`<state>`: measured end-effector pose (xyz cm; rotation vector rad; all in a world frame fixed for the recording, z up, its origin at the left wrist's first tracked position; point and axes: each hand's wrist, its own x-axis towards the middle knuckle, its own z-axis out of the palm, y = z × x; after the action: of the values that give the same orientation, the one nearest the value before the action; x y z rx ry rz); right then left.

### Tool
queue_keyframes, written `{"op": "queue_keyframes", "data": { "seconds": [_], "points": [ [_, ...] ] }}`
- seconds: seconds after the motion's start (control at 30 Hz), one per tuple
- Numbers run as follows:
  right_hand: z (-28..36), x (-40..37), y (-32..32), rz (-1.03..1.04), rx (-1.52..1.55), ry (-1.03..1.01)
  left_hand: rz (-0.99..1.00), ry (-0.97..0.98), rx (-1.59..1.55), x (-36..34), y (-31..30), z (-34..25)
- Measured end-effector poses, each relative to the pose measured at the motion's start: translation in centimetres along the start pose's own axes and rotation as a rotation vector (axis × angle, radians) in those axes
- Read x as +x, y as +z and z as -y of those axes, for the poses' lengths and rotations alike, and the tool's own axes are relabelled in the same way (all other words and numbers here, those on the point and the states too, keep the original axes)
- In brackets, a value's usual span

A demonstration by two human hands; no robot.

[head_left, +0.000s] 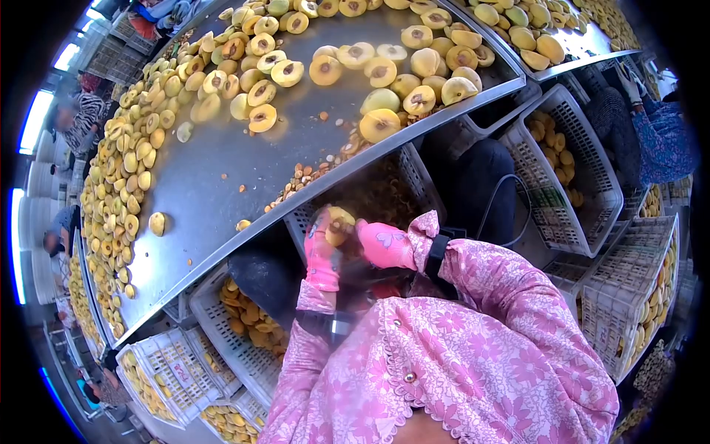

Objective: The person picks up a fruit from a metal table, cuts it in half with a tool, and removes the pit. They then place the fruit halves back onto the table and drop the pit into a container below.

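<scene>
My left hand, in a pink glove, grips a yellow peach half just off the near edge of the metal table. Close to the fruit's right side is my right hand, also in a pink glove, with its fingers curled closed. Whatever it may hold is hidden from view. Beneath both hands stands a crate with dark brown scraps inside. On the metal table lie many cut peach halves, some showing their brown centres, and small loose pits gather along the near rim.
White plastic crates of peaches stand at the right, lower right and lower left. A raised metal rim edges the table. A person in a blue sleeve works at far right; other people are at far left.
</scene>
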<state>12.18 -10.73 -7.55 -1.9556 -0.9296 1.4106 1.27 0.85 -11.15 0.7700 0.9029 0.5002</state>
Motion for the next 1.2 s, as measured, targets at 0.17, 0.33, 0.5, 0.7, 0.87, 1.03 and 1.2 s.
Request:
{"op": "queue_keyframes", "data": {
  "seconds": [0.17,0.33,0.5,0.7,0.87,1.03,1.2],
  "points": [
    [0.0,-0.4,0.2,-0.013,0.080,0.054,0.124,-0.233,0.053,0.5,0.0,-1.8],
    [-0.7,1.3,1.9,-0.060,0.128,0.029,-0.131,0.050,0.336,1.2,0.4,0.3],
    [1.5,0.1,1.0,0.148,0.303,0.049,-0.200,0.132,0.231,1.0,-0.1,1.0],
    [1.3,0.7,0.9,0.291,0.627,0.092,-0.186,0.175,0.215,1.5,-1.0,1.4],
    [0.2,0.7,0.5,0.315,0.344,-0.016,-0.157,0.025,0.315,1.0,-1.1,1.1],
    [-1.9,1.2,1.0,0.382,0.565,-0.009,-0.066,-0.124,0.229,-0.4,0.2,-0.5],
    [-1.5,0.9,0.8,0.495,0.767,0.021,-0.062,0.045,0.353,-0.2,0.5,-0.1]
  ]
}}
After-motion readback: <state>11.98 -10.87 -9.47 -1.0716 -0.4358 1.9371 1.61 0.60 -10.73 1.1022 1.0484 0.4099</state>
